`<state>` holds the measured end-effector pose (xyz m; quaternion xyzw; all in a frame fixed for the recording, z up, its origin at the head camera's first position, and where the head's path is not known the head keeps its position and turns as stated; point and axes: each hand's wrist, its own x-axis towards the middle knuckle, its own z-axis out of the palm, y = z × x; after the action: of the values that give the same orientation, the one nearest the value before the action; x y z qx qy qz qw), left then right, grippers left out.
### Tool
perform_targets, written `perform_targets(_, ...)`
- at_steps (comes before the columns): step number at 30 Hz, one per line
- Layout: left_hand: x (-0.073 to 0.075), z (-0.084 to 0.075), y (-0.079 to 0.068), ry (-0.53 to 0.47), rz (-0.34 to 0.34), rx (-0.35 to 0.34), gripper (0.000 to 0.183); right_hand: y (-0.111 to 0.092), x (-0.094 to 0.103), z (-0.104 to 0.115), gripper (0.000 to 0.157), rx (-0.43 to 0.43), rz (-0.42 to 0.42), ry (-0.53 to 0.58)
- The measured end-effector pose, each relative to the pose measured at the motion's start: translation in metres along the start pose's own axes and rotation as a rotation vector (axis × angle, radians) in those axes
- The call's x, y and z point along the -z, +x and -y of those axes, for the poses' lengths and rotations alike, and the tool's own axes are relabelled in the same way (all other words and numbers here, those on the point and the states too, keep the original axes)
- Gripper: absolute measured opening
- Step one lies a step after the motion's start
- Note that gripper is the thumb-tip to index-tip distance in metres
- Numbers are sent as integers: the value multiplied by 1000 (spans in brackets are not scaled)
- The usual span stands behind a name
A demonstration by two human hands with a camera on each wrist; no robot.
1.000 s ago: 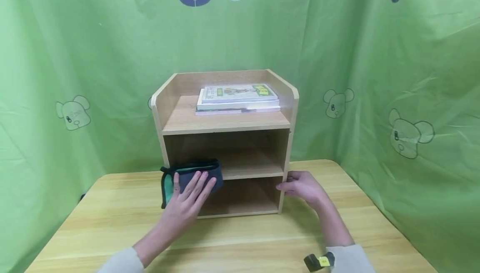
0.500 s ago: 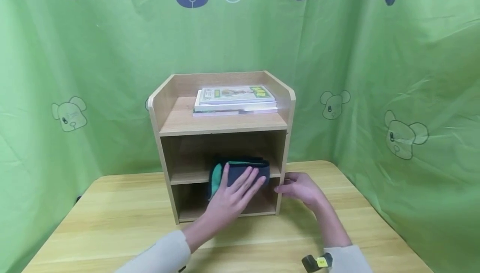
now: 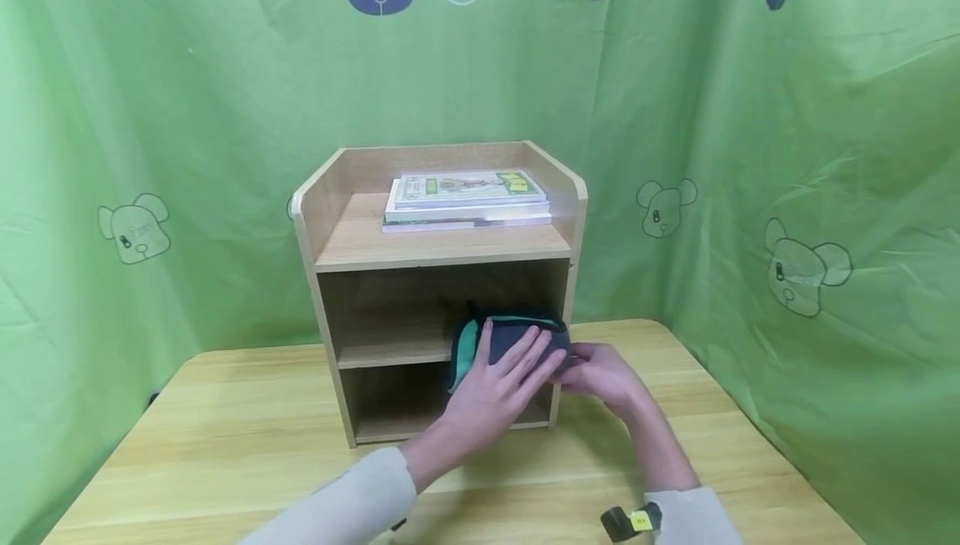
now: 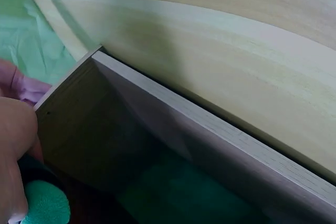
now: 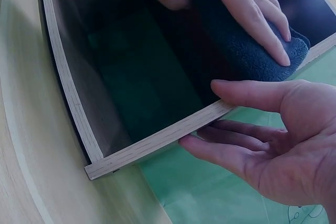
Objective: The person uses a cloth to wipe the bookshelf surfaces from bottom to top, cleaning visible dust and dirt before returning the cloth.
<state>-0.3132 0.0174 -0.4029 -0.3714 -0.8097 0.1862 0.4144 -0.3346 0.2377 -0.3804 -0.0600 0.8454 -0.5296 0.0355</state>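
A folded dark-blue and green cloth [image 3: 513, 337] with black edging lies against the front edge of the middle board, by the right side of a small wooden shelf [image 3: 442, 257]. My left hand [image 3: 495, 382] holds this cloth, fingers spread over its face; in the right wrist view the thumb lies lower, apart from the fingers. My right hand [image 3: 603, 374] grips the right side panel [image 5: 163, 135] of the shelf, thumb at the front edge and fingers outside. The left wrist view shows the green end of the cloth [image 4: 47, 203] by the left hand [image 4: 16, 150].
Several books [image 3: 465, 199] are stacked on the shelf's top. The shelf stands on a wooden table [image 3: 225, 445]. Green curtains [image 3: 225, 112] with printed cartoon figures hang behind and at the sides. A black device [image 3: 630, 522] is on the right wrist.
My left hand has moved the cloth from the shelf's left side to its right side, along the middle board. The right hand has kept its grip on the side panel.
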Motion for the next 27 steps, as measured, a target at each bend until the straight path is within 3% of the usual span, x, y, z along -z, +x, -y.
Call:
perform_targets(5, 8, 12, -8, -41, 65, -14, 90, 1, -1, 0, 62, 12, 33, 41)
perform_targets(10, 9, 25, -27, -71, 48, -7, 94, 0, 0, -1, 57, 19, 43, 50)
perform_targets(14, 7, 40, -51, -106, -18, 18, 93, 0, 1, -2, 60, 24, 50, 40)
perform_targets(20, 6, 68, -93, -146, -173, 38, 63, 0, 2, -3, 66, 18, 60, 59)
perform_targets(24, 8, 85, -119, -144, -276, 56, 59, 0, 1, -3, 67, 20, 67, 58)
perform_targets(27, 10, 95, -137, -129, -288, 68, 58, 1, 0, -2, 68, 18, 70, 60)
